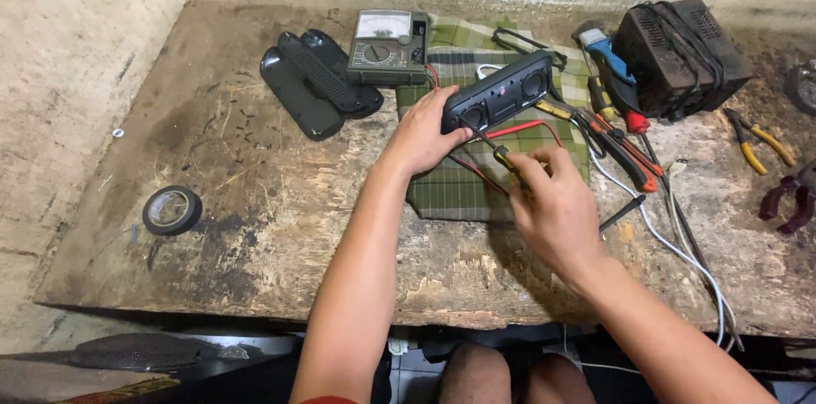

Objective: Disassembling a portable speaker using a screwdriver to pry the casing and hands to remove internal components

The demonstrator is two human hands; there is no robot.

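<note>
While left hand [422, 134] steadies speaker [497, 98], right hand [552, 204] hides probe tip.

The black speaker [497, 101] with 2 round cones lies tilted on the green checked cloth; a thin yellow-tipped probe [503, 158] points toward its lower edge.

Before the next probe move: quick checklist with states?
1. Left hand steadies the black speaker unit: ok.
2. Right hand grips the probe: ok.
3. Probe tip on a contact: cannot tell, hidden by fingers.
4. Analog multimeter in view, dial facing up: ok; range setting cannot tell.
5. Red lead lies free on the green checked cloth: ok.
6. Speaker unit sits on the cloth, not bare wood: ok.
</note>
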